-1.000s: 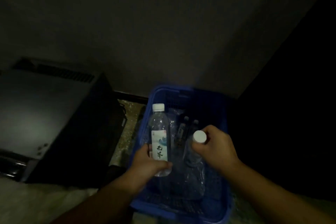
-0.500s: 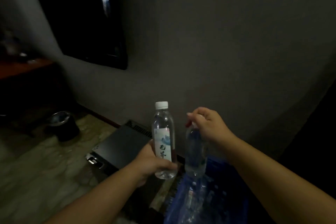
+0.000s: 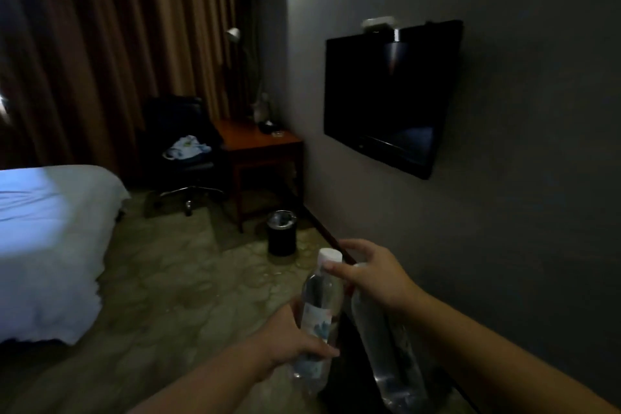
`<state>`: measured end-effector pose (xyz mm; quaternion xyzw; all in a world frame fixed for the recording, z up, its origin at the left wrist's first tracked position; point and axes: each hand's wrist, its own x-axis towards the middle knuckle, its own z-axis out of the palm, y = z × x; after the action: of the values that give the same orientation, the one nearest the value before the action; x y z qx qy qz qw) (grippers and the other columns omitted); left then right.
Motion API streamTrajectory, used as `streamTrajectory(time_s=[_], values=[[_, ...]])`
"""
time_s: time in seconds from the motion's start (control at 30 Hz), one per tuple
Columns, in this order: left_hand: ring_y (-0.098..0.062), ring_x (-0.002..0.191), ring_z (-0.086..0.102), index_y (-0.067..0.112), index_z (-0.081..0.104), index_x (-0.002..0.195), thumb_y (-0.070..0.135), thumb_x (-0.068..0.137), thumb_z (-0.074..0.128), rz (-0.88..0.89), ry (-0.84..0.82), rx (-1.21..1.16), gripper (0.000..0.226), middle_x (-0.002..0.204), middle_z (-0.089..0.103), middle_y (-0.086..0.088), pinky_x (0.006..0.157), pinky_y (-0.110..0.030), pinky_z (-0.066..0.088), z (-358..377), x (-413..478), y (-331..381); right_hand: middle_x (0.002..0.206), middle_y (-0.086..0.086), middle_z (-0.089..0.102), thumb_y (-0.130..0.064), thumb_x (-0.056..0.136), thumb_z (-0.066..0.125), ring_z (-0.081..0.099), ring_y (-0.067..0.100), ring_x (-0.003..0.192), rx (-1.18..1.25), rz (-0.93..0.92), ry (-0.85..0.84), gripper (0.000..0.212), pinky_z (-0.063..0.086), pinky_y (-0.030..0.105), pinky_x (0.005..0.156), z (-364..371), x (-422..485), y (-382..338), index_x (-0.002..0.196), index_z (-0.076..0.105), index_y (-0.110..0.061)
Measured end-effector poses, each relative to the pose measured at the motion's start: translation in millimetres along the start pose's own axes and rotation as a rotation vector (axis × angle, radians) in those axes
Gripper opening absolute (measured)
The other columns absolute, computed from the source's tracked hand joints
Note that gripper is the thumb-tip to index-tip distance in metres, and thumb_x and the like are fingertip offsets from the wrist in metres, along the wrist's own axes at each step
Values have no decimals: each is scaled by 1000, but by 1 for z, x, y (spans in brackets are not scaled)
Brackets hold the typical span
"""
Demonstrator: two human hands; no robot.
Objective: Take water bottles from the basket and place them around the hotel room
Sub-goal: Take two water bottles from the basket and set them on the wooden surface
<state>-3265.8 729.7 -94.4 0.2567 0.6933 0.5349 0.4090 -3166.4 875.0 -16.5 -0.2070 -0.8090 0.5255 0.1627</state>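
Bottles first: we have one in each hand. Left hand (image 3: 289, 343) is wrapped around the lower body of the labelled bottle (image 3: 317, 316), white cap up, roughly upright. Right hand (image 3: 373, 279) pinches the second bottle (image 3: 386, 343) at its top, so it hangs tilted, base toward us; its cap is hidden under the fingers. The two bottles sit just beside each other and may be touching — we can't tell. Both look like clear water, fill level unreadable in this dim light. Basket is not in view. Our read: pickup is done, we're carrying toward a drop spot. For the carry, we'd shift the right grip down onto the body, since a neck pinch lets the bottle swing, and keep the bottles apart. Further out, a black bin (image 3: 281, 235) stands on the floor near the wall, contents unclear. Beyond it the wooden desk (image 3: 258, 141) looks like the likely target — its near edge is bare. Set each bottle upright, clear of the edge. Bed (image 3: 50, 228) lies to the left, TV (image 3: 389, 97) on the wall.
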Motion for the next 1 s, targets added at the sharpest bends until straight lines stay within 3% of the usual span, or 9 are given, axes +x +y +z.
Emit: streamTrajectory(time_s=[0.07,0.17,0.23,0.37,0.5,0.63,0.8,0.9,1.0], values=[[-7,101,65,25,52,117,18,40,91,47,12,81,86,106,70,8,88,-29,55,-54,6,-8,108,-5,64,-48,64,78,66,0,78,-83,-56,-100,68,51,12,61,40,35,-24,124,56,-26],[15,87,62,25,53,115,11,46,90,144,76,162,80,87,70,26,70,-8,48,-137,14,-19,94,-4,69,-50,61,77,65,7,76,-353,-122,-265,50,56,29,70,105,87,-57,103,68,-24],[16,87,60,19,55,121,15,46,91,158,115,225,84,89,70,21,70,-9,46,-191,22,-22,85,-5,69,-52,62,76,64,8,75,-430,-156,-309,38,55,35,72,147,120,-73,87,68,-25],[11,86,64,23,62,106,16,48,91,160,147,274,65,88,72,19,72,-11,48,-279,37,-21,59,-15,59,-51,64,74,53,-4,57,-400,-218,-287,20,43,24,58,218,177,-91,61,60,-37],[-3,98,64,22,58,117,13,61,86,135,178,182,63,108,68,5,82,-21,52,-339,60,-8,60,-16,62,-60,50,66,56,-3,60,-373,-251,-280,17,45,26,57,268,228,-97,61,60,-48],[-1,88,66,33,69,94,25,61,82,184,167,305,36,93,72,10,75,-22,52,-381,91,18,76,-6,68,-63,45,58,64,10,74,-436,-237,-297,49,50,33,65,293,277,-89,86,62,-38],[5,79,62,29,71,92,24,66,82,154,176,468,30,83,68,16,69,-13,48,-424,159,35,67,-15,63,-59,51,63,58,-2,64,-455,-207,-356,13,42,23,56,306,362,-76,62,59,-53],[8,72,60,28,69,91,23,67,81,169,197,528,27,78,65,17,65,-9,46,-449,216,49,71,-8,68,-51,56,70,61,1,67,-405,-190,-335,13,46,26,59,311,430,-61,65,65,-42],[5,66,57,13,69,95,21,70,79,181,226,588,28,74,64,12,57,-6,40,-476,290,68,83,2,72,-54,55,71,66,15,79,-318,-165,-287,44,50,36,67,310,507,-45,83,71,-19]])
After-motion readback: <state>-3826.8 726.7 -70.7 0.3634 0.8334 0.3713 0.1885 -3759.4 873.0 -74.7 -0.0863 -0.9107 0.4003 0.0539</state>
